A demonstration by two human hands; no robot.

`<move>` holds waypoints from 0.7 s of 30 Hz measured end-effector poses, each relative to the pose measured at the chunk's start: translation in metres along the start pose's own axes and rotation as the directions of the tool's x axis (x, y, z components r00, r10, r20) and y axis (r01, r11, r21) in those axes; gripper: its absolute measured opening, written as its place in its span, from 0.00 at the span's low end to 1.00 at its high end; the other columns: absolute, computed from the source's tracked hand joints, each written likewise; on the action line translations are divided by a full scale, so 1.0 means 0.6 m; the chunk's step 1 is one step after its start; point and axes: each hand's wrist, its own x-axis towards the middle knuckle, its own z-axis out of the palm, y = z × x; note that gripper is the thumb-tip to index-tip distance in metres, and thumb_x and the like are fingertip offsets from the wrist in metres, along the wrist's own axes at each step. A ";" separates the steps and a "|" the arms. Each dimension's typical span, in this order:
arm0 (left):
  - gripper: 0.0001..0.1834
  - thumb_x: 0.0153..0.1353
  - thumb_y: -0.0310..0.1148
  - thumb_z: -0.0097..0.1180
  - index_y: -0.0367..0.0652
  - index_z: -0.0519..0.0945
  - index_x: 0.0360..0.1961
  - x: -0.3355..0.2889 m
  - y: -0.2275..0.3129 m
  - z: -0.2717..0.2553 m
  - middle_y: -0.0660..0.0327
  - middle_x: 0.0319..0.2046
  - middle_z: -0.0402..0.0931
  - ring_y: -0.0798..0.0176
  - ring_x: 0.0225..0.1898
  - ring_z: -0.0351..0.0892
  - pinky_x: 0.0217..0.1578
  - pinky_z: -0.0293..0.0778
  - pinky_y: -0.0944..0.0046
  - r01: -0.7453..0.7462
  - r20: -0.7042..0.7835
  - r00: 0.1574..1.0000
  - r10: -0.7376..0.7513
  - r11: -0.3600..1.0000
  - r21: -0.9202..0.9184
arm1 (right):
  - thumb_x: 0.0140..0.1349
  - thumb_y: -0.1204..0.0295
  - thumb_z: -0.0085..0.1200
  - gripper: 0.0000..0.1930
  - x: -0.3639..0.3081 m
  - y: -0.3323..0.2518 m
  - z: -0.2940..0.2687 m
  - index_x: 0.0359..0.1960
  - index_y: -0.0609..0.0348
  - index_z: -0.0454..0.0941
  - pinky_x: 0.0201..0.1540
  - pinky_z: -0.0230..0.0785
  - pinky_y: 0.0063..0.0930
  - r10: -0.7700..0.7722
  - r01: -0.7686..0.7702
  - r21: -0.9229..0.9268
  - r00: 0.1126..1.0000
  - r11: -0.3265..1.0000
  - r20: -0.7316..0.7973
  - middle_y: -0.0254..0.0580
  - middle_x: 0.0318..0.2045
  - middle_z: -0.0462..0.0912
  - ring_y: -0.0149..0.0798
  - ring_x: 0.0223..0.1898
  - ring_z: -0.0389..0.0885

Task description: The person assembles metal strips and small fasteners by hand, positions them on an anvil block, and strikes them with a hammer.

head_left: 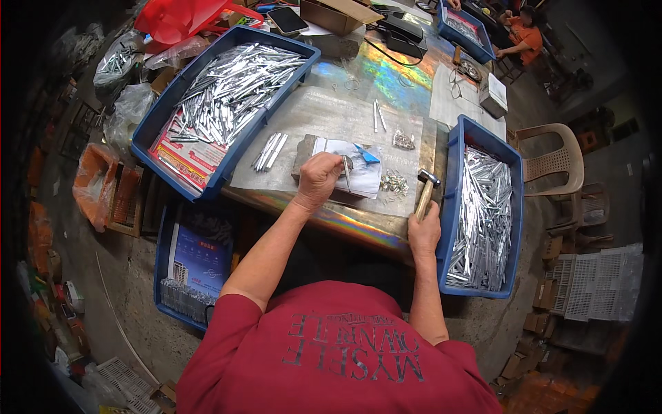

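Note:
My left hand (pixel 321 181) is closed on a slim silver metal strip (pixel 347 174), held over a block covered with white paper (pixel 332 146) at the table's near edge. In my right hand (pixel 424 230) is a hammer (pixel 426 196), gripped by its wooden handle, the dark head pointing away from me. A blue scrap (pixel 366 153) lies on the paper. Between block and hammer there is a heap of small shiny metal pieces (pixel 394 185). Left of the block lies a row of several silver strips (pixel 270 152); two more strips (pixel 379 116) lie farther back.
Blue bins full of silver strips stand at left (pixel 142 143) and right (pixel 452 207). Under the table's left side is another blue bin (pixel 163 297). A phone (pixel 287 21) and cardboard box (pixel 338 15) are at the back. A plastic chair (pixel 552 162) stands right; a person in orange (pixel 525 38) sits beyond.

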 end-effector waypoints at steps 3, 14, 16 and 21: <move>0.04 0.44 0.25 0.54 0.38 0.73 0.22 -0.002 -0.002 -0.001 0.57 0.19 0.70 0.56 0.23 0.71 0.24 0.66 0.64 0.020 0.006 1.000 -0.020 1.000 0.003 | 0.45 0.77 0.46 0.13 0.012 0.030 0.012 0.35 0.67 0.67 0.26 0.66 0.34 0.209 -0.215 0.395 0.976 0.893 0.058 0.51 0.25 0.73 0.44 0.23 0.72; 0.04 0.42 0.23 0.55 0.38 0.73 0.22 0.002 0.004 -0.002 0.58 0.18 0.71 0.56 0.22 0.71 0.24 0.66 0.64 0.013 0.007 1.000 -0.012 1.000 -0.021 | 0.53 0.78 0.45 0.24 -0.006 -0.115 -0.073 0.54 0.59 0.55 0.18 0.56 0.10 -0.311 -0.095 0.746 0.869 0.659 0.385 0.32 0.23 0.69 0.20 0.18 0.65; 0.04 0.41 0.23 0.55 0.38 0.73 0.22 0.003 0.009 -0.002 0.58 0.18 0.71 0.56 0.22 0.71 0.24 0.66 0.64 0.016 0.004 1.000 -0.016 1.000 -0.002 | 0.52 0.78 0.46 0.22 0.000 -0.142 -0.082 0.51 0.62 0.60 0.37 0.64 0.23 -0.458 0.205 0.648 0.853 0.733 0.249 0.48 0.35 0.74 0.35 0.34 0.74; 0.05 0.41 0.22 0.55 0.39 0.73 0.22 0.001 0.005 -0.007 0.58 0.18 0.71 0.56 0.22 0.71 0.24 0.66 0.64 0.009 -0.008 1.000 -0.009 1.000 -0.011 | 0.52 0.79 0.46 0.23 0.038 -0.198 -0.152 0.52 0.63 0.59 0.40 0.63 0.23 -0.553 0.352 0.517 0.774 0.780 0.308 0.54 0.38 0.73 0.41 0.39 0.74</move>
